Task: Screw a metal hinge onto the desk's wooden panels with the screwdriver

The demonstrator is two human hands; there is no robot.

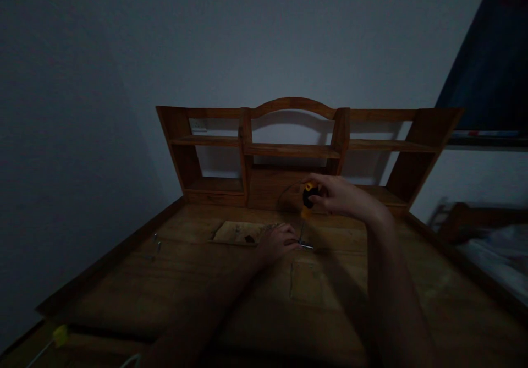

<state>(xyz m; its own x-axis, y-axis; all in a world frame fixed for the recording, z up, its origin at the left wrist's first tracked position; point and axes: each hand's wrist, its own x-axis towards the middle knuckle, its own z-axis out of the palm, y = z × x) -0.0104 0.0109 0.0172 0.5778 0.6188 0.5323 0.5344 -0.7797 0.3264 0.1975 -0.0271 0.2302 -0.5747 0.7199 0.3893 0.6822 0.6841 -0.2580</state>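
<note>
My right hand (339, 195) is wrapped round the yellow-and-black handle of a screwdriver (306, 212), held nearly upright with its shaft pointing down. Under its tip, on the wooden desktop, lies a small shiny metal piece (307, 246); its exact kind is too dark to tell. My left hand (277, 242) lies low on the desk, its fingertips closed at the left end of that metal piece. Just left of this hand is a flat, pale wooden board (233, 232) with a dark hole and marks on it. The hand covers the board's right end.
Several small screws (159, 246) stand or lie at the left of the desk (185, 280). A wooden shelf unit (293, 149) rises along the back against the wall. A rectangular wooden piece or outline (306, 281) shows nearer me. A yellow object (60, 335) sits at the lower left.
</note>
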